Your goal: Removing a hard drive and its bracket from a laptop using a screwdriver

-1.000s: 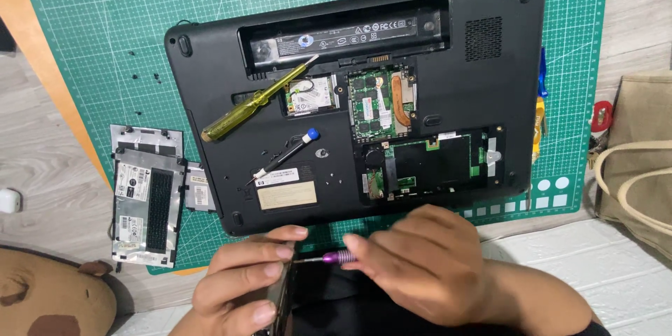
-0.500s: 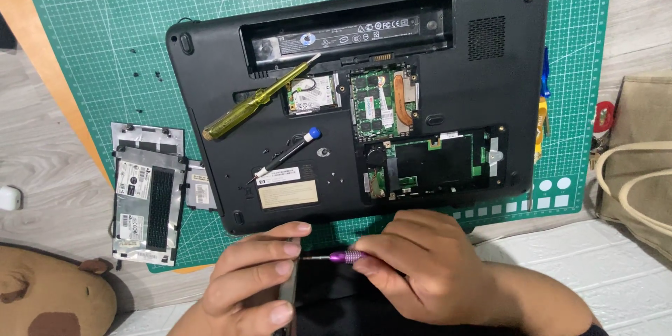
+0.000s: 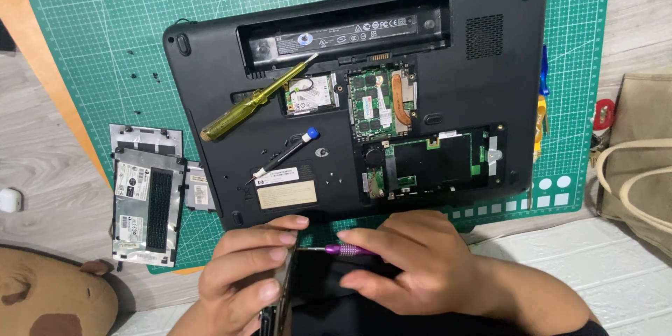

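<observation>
Here, I see right hand (image 3: pixel 427 266) pinching small purple screwdriver (image 3: pixel 348 249), tip toward dark panel (image 3: pixel 283 294) gripped by curled left hand (image 3: pixel 245 266), both just below opened black laptop (image 3: pixel 364 91) on green mat (image 3: pixel 98 35); yellow screwdriver (image 3: pixel 241 107) rests on laptop.

Both the left hand (image 3: pixel 245 266) and the right hand (image 3: pixel 413 266) are bare, without gloves, rings or visible sleeves.

You have bright, even overhead light, soft shadows under your hands (image 3: pixel 336 273), mild glare, sharp focus throughout.
</observation>
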